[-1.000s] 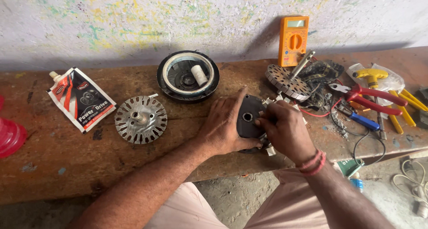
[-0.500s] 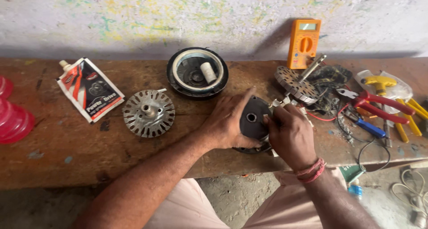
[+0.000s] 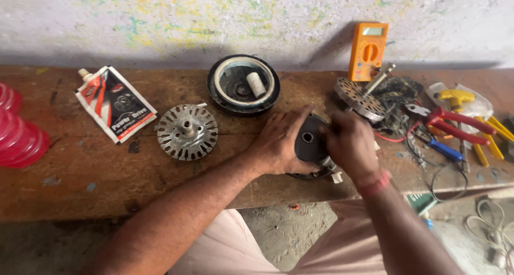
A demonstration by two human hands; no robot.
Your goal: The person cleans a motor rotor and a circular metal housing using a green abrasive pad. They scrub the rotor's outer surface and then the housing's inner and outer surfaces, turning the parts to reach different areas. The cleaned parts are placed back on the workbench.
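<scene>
Left hand (image 3: 278,144) bracing dark round motor part (image 3: 309,144) against table (image 3: 107,173), right hand (image 3: 350,144) gripping its edge for steadiness.

We note two items — a red-black-white spouted pouch (image 3: 115,103) lying far left, and the orange multimeter's grey screen (image 3: 373,31) against the wall.

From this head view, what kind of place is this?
Probably a small electrical repair bench for fan motors. Both hands, left hand and right hand, hold a dark round motor housing on a worn wooden bench, near an orange handheld multimeter and red-handled pliers.
</scene>
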